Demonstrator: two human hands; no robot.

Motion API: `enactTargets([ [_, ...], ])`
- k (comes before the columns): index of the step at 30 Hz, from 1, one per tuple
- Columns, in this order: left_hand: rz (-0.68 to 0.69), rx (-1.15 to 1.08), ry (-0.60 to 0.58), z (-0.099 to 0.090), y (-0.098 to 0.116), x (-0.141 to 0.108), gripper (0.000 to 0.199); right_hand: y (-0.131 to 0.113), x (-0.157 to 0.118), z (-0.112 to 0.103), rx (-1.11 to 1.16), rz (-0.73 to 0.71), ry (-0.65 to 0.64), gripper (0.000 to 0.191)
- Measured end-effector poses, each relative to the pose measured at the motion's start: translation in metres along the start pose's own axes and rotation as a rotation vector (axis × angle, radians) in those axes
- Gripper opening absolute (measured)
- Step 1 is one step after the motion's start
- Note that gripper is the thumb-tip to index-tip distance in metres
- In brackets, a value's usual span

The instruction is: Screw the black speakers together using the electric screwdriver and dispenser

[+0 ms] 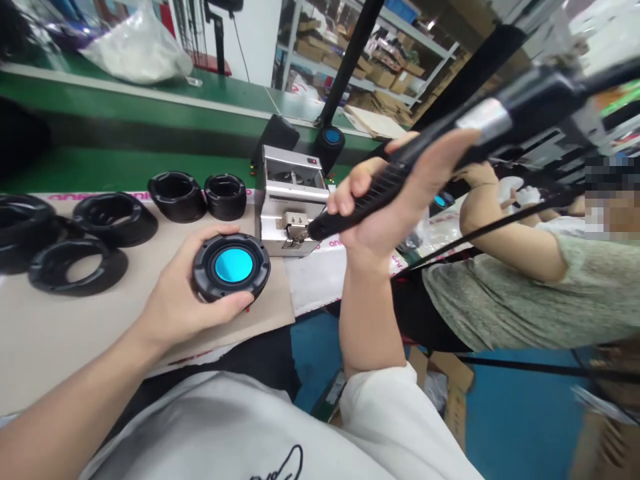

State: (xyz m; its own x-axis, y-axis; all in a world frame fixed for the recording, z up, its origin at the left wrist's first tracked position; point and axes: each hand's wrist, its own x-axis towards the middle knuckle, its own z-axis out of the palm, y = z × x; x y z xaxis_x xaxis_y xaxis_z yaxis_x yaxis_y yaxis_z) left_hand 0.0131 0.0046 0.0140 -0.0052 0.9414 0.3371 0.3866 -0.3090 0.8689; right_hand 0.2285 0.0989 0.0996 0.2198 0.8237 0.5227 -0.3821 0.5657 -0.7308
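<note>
My left hand (173, 297) grips a round black speaker piece (204, 272) with a shiny blue centre, thumb on the near rim and fingers behind it, just over the cardboard-covered bench. My right hand (380, 223) is wrapped round a black electric screwdriver (377, 193), which slants up to the right and blurs toward its top. Its tip is at the front outlet of a silver screw feeder (295, 193); whether a screw sits on the tip I cannot tell.
Several black ring housings (115, 217) stand on the cardboard (150, 273) at left. Behind the feeder is a black cylindrical speaker (330, 143) with a blue end. At right, a co-worker's arm (510, 233) is close by. A plastic bag (137, 50) lies on the green ledge.
</note>
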Motion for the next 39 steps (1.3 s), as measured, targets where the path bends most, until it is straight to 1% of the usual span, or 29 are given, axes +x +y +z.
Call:
enactTargets([
  [2, -0.016, -0.01, -0.011, 0.004, 0.0, 0.003, 0.072, 0.013, 0.006, 0.005, -0.056, 0.016, -0.039, 0.061],
  [6, -0.027, -0.014, -0.002, 0.005, -0.001, 0.001, 0.074, 0.033, 0.013, 0.003, -0.172, 0.136, -0.149, 0.077],
  [9, -0.028, -0.001, -0.013, 0.003, 0.001, 0.001, 0.073, 0.038, 0.015, 0.0, -0.256, 0.195, -0.17, 0.09],
  [12, -0.045, -0.005, -0.036, 0.003, 0.004, 0.003, 0.072, 0.039, 0.014, -0.002, -0.297, 0.252, -0.192, 0.097],
  [15, -0.049, -0.016, -0.034, 0.004, 0.005, 0.003, 0.073, 0.035, 0.009, -0.007, -0.328, 0.343, -0.286, 0.09],
  [18, -0.038, -0.021, -0.034, 0.003, 0.004, 0.002, 0.073, 0.021, 0.001, -0.01, -0.344, 0.415, -0.301, 0.078],
  [20, -0.033, -0.02, -0.047, 0.003, 0.003, 0.002, 0.073, 0.008, -0.002, -0.009, -0.321, 0.397, -0.266, 0.075],
  [22, -0.031, -0.021, -0.06, 0.002, 0.002, 0.003, 0.074, 0.0, -0.001, -0.005, -0.322, 0.337, -0.238, 0.077],
  [24, -0.035, -0.02, -0.063, 0.002, 0.003, 0.003, 0.074, 0.003, 0.003, -0.002, -0.333, 0.263, -0.219, 0.082],
  [27, -0.044, -0.015, -0.06, 0.001, 0.004, 0.004, 0.073, 0.025, 0.01, 0.0, -0.3, 0.161, -0.14, 0.091],
  [28, -0.046, -0.012, -0.065, 0.001, 0.003, 0.004, 0.074, 0.032, 0.01, -0.001, -0.295, 0.152, -0.132, 0.093],
  [30, -0.045, -0.012, -0.075, 0.001, 0.003, 0.004, 0.074, 0.036, 0.01, -0.001, -0.321, 0.191, -0.171, 0.091],
  [32, -0.044, -0.022, -0.074, 0.0, 0.002, 0.004, 0.075, 0.029, 0.008, 0.0, -0.375, 0.27, -0.236, 0.083],
  [35, -0.04, -0.034, -0.062, 0.001, 0.001, 0.003, 0.075, 0.019, 0.007, -0.002, -0.438, 0.333, -0.249, 0.081],
  [39, -0.049, -0.028, -0.068, 0.001, 0.002, 0.003, 0.074, 0.02, 0.006, -0.011, -0.378, 0.371, -0.316, 0.077],
])
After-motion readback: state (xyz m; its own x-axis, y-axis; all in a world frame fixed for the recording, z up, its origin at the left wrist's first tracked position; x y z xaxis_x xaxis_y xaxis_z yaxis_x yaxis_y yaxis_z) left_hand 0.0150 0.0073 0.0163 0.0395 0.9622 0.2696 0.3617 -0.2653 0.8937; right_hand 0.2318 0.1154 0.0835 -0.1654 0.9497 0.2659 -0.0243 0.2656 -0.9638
